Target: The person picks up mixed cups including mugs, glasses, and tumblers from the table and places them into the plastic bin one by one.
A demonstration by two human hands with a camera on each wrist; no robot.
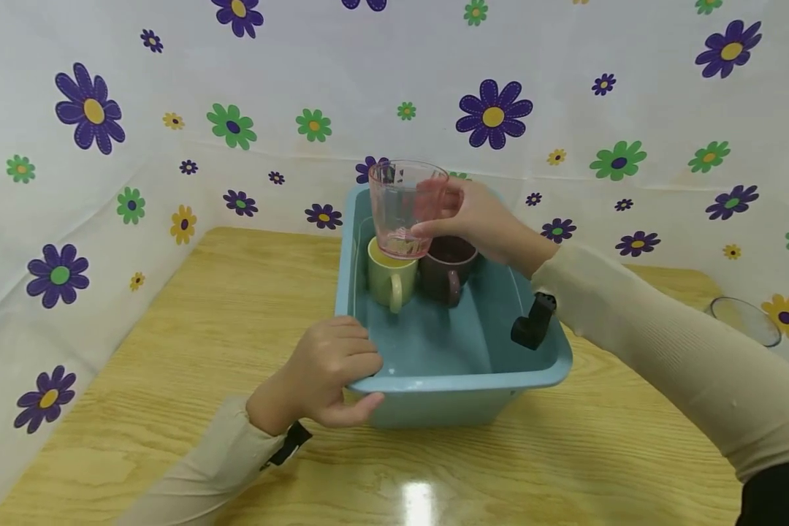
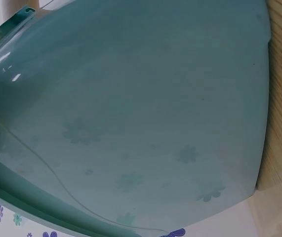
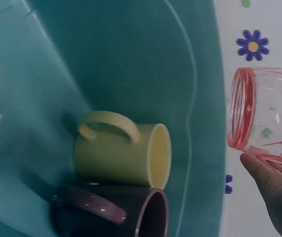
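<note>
Sleeve (image 1: 664,351), right fingers (image 1: 435,228) holding pink glass (image 1: 397,212) (mugs (image 1: 383,283) below)

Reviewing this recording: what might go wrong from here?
The right hand holds the pink cup above the tub; if it slips, it may strike the yellow mug or dark mug. Lowered straight down, it might catch on one of them. The left hand grips the tub's near edge, so a tug could jolt the mugs.

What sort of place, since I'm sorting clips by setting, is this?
Probably an indoor tabletop recording corner; the wider room isn't visible. A white flower-patterned backdrop, a yellowish wood-grain table and small black wrist-worn cameras suggest it.
</note>
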